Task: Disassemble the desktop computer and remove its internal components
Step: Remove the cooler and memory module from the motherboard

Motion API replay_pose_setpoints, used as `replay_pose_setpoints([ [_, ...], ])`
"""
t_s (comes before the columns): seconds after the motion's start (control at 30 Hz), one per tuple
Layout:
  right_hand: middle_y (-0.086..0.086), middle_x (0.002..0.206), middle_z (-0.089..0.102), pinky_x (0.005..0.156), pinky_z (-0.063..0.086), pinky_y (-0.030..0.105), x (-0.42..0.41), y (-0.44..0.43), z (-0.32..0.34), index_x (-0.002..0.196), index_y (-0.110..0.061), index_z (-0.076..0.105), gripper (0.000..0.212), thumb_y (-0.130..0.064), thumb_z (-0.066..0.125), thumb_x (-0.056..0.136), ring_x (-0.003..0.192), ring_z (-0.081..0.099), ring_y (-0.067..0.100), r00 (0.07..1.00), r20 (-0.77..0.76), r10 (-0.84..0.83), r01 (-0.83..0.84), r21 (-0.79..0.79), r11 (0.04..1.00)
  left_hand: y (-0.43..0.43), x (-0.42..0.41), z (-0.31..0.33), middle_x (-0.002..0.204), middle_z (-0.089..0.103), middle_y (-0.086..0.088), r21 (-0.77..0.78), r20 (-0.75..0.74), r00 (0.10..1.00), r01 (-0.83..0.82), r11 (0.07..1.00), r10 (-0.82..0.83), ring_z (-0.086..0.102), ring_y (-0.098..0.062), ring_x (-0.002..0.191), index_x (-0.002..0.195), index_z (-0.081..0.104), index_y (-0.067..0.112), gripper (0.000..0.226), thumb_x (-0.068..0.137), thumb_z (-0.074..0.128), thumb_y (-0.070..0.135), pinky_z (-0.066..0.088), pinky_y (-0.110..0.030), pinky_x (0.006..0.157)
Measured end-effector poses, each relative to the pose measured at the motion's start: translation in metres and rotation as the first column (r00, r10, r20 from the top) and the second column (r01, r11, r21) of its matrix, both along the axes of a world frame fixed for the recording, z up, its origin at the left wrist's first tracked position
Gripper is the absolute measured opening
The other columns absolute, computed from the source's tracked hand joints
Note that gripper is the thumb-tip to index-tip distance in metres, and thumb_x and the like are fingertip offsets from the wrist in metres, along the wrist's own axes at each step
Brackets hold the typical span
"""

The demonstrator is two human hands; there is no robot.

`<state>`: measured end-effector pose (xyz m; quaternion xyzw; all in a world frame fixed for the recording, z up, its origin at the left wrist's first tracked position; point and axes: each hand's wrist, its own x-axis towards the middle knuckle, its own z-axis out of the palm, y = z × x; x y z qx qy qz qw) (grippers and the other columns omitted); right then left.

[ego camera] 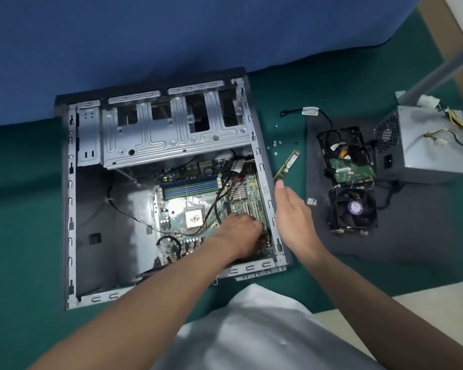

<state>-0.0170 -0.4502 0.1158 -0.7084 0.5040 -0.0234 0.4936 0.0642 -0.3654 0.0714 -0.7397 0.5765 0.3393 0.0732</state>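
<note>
The open grey computer case lies flat on a green mat. Its green motherboard sits inside, with empty memory slots and black cables across it. My left hand reaches into the case and rests on the board's near right corner, by the expansion slots. Its fingers are bent down, and what they touch is hidden. My right hand hovers over the case's right wall. Its thumb and fingers pinch the near end of a green RAM stick that points away over the mat.
A metal drive cage spans the far half of the case. On a dark mat to the right lie a hard drive, a cooler fan and the power supply. Several loose screws and a black cable lie nearby.
</note>
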Motion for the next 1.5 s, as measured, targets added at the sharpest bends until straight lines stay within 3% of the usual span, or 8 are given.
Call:
replay_pose_setpoints([
  [0.23, 0.005, 0.097, 0.061, 0.086, 0.039, 0.045, 0.004, 0.007, -0.006, 0.089, -0.022, 0.053, 0.056, -0.065, 0.017, 0.09, 0.1, 0.052, 0.028, 0.999, -0.047, -0.01, 0.005, -0.119, 0.993, -0.006, -0.007, -0.013, 0.073, 0.043, 0.006, 0.005, -0.077, 0.992, -0.098, 0.995, 0.098, 0.046, -0.015, 0.074, 0.085, 0.051, 0.019, 0.013, 0.093, 0.056, 0.028, 0.039, -0.031, 0.07],
  [0.47, 0.006, 0.099, 0.063, 0.087, 0.043, 0.048, 0.005, 0.008, -0.003, 0.092, -0.019, 0.054, 0.059, -0.065, 0.017, 0.091, 0.1, 0.053, 0.028, 0.997, -0.078, -0.004, -0.008, -0.152, 0.988, -0.007, -0.007, -0.01, 0.134, 0.046, 0.0, -0.102, -0.125, 0.988, -0.1, 0.99, 0.087, 0.042, -0.02, 0.124, 0.125, 0.057, 0.016, 0.039, 0.086, 0.063, 0.023, 0.045, -0.037, 0.096],
  [0.6, 0.008, 0.098, 0.063, 0.089, 0.043, 0.048, 0.006, 0.008, -0.001, 0.089, -0.019, 0.053, 0.056, -0.062, 0.017, 0.093, 0.101, 0.052, 0.029, 0.994, -0.105, 0.004, -0.021, -0.158, 0.987, -0.006, -0.012, -0.009, 0.121, 0.051, 0.001, -0.121, -0.079, 0.981, -0.184, 0.975, 0.176, 0.048, -0.016, 0.106, 0.114, 0.059, 0.016, 0.026, 0.089, 0.063, 0.022, 0.049, -0.034, 0.084],
  [0.8, 0.009, 0.096, 0.063, 0.088, 0.042, 0.048, 0.007, 0.008, -0.002, 0.084, -0.021, 0.049, 0.053, -0.061, 0.016, 0.094, 0.1, 0.052, 0.031, 0.99, -0.14, 0.022, -0.049, -0.197, 0.979, -0.004, -0.004, -0.002, 0.073, 0.03, 0.011, -0.162, -0.169, 0.985, -0.006, 0.987, -0.022, 0.028, -0.007, 0.061, 0.084, 0.044, 0.019, 0.017, 0.086, 0.06, 0.013, 0.035, -0.026, 0.068],
  [1.0, 0.009, 0.095, 0.063, 0.087, 0.044, 0.047, 0.007, 0.008, -0.002, 0.083, -0.022, 0.05, 0.052, -0.06, 0.016, 0.095, 0.1, 0.052, 0.031, 0.986, -0.164, 0.014, -0.05, -0.217, 0.975, -0.005, -0.008, -0.011, 0.089, 0.032, 0.009, -0.174, -0.156, 0.975, -0.183, 0.968, 0.157, 0.039, -0.013, 0.078, 0.092, 0.059, 0.01, 0.007, 0.086, 0.063, 0.012, 0.041, -0.024, 0.073],
  [1.2, 0.005, 0.089, 0.061, 0.081, 0.043, 0.044, 0.006, 0.008, -0.002, 0.08, -0.022, 0.051, 0.053, -0.061, 0.017, 0.095, 0.091, 0.048, 0.025, 0.985, -0.172, 0.011, -0.055, -0.248, 0.967, -0.002, -0.003, -0.007, 0.075, 0.032, 0.006, -0.171, -0.198, 0.98, -0.02, 0.985, -0.015, 0.039, -0.011, 0.064, 0.09, 0.049, 0.01, 0.012, 0.084, 0.059, 0.008, 0.029, -0.014, 0.058],
  [1.3, 0.005, 0.085, 0.059, 0.08, 0.044, 0.044, 0.006, 0.009, -0.003, 0.076, -0.022, 0.049, 0.054, -0.06, 0.017, 0.095, 0.089, 0.049, 0.026, 0.986, -0.168, 0.017, -0.06, -0.256, 0.965, 0.0, 0.0, -0.006, 0.08, 0.032, 0.007, -0.183, -0.153, 0.988, -0.055, 0.982, 0.027, 0.042, -0.014, 0.072, 0.092, 0.049, 0.011, 0.012, 0.087, 0.059, 0.01, 0.035, -0.02, 0.067],
  [1.5, 0.007, 0.075, 0.058, 0.081, 0.041, 0.045, 0.005, 0.009, -0.002, 0.064, -0.025, 0.041, 0.054, -0.062, 0.015, 0.094, 0.084, 0.054, 0.031, 0.985, -0.167, 0.038, -0.084, -0.277, 0.957, 0.019, 0.04, 0.007, 0.073, 0.052, 0.007, -0.058, -0.146, 0.985, -0.096, 0.994, 0.086, 0.053, -0.01, 0.07, 0.093, 0.055, 0.022, 0.02, 0.098, 0.049, 0.041, 0.041, -0.029, 0.071],
])
